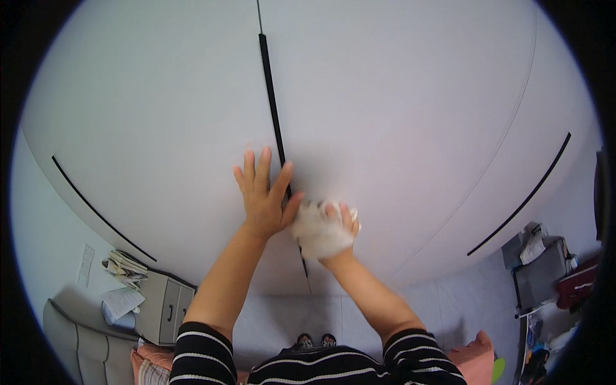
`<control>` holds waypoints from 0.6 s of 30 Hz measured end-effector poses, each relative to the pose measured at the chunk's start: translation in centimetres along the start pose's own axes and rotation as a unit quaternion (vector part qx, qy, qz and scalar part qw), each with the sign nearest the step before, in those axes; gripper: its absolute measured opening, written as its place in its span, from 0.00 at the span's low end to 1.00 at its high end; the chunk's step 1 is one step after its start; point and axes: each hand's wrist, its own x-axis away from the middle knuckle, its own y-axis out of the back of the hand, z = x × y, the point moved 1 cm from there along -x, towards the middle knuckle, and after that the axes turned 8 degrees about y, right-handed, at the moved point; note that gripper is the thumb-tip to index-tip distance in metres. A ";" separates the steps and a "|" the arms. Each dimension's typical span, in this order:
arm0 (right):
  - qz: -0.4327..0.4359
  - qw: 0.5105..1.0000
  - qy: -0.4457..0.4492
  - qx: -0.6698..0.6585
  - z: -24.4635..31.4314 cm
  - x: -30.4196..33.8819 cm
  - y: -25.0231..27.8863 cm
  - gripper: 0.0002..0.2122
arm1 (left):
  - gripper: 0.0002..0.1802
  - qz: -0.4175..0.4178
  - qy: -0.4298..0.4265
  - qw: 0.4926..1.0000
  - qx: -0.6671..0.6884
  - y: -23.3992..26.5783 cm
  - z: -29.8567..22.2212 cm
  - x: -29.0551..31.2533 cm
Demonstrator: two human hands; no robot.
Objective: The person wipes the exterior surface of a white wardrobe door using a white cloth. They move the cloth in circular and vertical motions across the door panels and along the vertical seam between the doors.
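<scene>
A tall white wardrobe [398,96] with flat doors fills the view in front of me. Down the middle, along the gap between two doors, runs a long black handle strip [272,102]. My left hand [264,199] lies on the door with its fingers spread, partly over the strip, and holds nothing. Just to its right, my right hand [347,221] grips a crumpled whitish cloth [321,234] near the lower part of the strip. The cloth is blurred and hides most of the palm; a few fingertips show above it.
Slim black handles mark the left door [96,208] and right door [526,196]. Lower left are a grey bedside cabinet [168,308] with papers on top and a padded headboard [90,346]. A dark shelf unit [542,273] with bags stands at right, above grey floor tiles [410,308].
</scene>
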 end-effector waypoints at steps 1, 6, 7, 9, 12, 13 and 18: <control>0.025 0.999 0.013 -0.022 -0.2 2.9 -0.4 0.17 | 0.36 -0.001 -0.024 1.000 -0.015 -0.7 0.7 0.6; 0.177 0.966 -0.013 -0.186 -3.4 9.2 2.8 0.13 | 0.43 -0.009 -0.076 0.995 -0.056 -1.2 1.6 2.0; 0.195 0.953 -0.048 -0.227 -3.3 8.5 4.4 0.13 | 0.42 -0.012 -0.076 0.996 -0.049 -1.2 1.7 2.1; 0.054 0.969 -0.096 -0.223 -3.1 4.2 6.0 0.16 | 0.42 -0.003 -0.071 0.996 -0.047 -1.0 1.7 2.4; -0.103 0.979 -0.107 -0.139 -2.7 -4.9 6.8 0.18 | 0.39 -0.003 -0.064 0.997 -0.037 -0.4 1.8 2.3; -0.109 0.985 -0.084 -0.106 -2.2 -6.5 6.0 0.17 | 0.38 -0.005 -0.066 0.997 -0.026 -0.5 1.7 2.2; -0.047 0.998 -0.002 0.034 0.3 -3.3 0.0 0.16 | 0.30 0.009 -0.099 0.995 0.014 -0.6 2.3 1.8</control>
